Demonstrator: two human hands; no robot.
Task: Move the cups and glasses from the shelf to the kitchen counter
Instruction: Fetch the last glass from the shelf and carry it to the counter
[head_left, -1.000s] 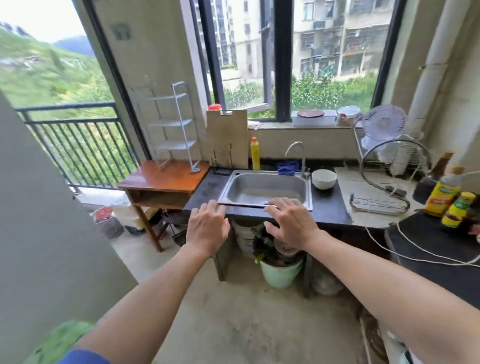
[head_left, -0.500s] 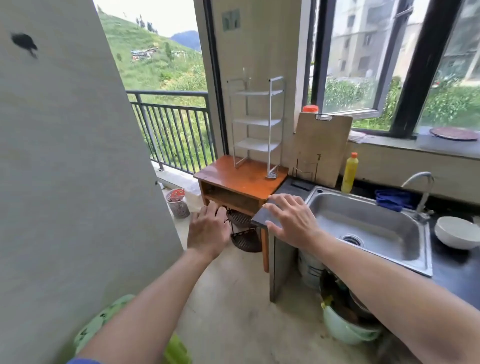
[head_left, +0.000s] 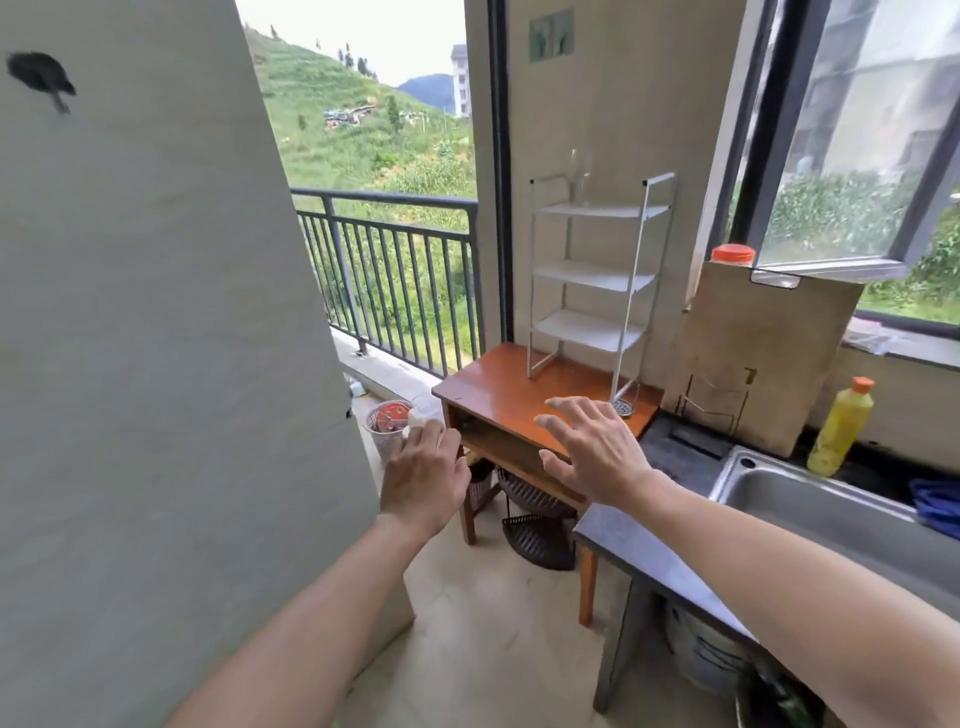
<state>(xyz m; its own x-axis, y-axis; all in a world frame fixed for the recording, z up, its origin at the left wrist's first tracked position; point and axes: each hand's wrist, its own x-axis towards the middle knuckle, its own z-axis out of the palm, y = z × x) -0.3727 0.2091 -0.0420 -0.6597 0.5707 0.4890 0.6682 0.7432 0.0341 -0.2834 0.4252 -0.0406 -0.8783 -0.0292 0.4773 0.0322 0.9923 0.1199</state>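
White shelf ahead; left grip relaxed, right grip spread wide, both empty.

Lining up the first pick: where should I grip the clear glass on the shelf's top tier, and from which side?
Wrap the right hand around the middle of the glass, coming from the open front. It stands upright, tall and narrow, and raised end rails on the shelf likely block both sides.

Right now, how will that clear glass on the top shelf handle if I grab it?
The glass looks tall and narrow, so a nudge could probably tip it. It seems empty and see-through, so likely light, smooth and breakable.
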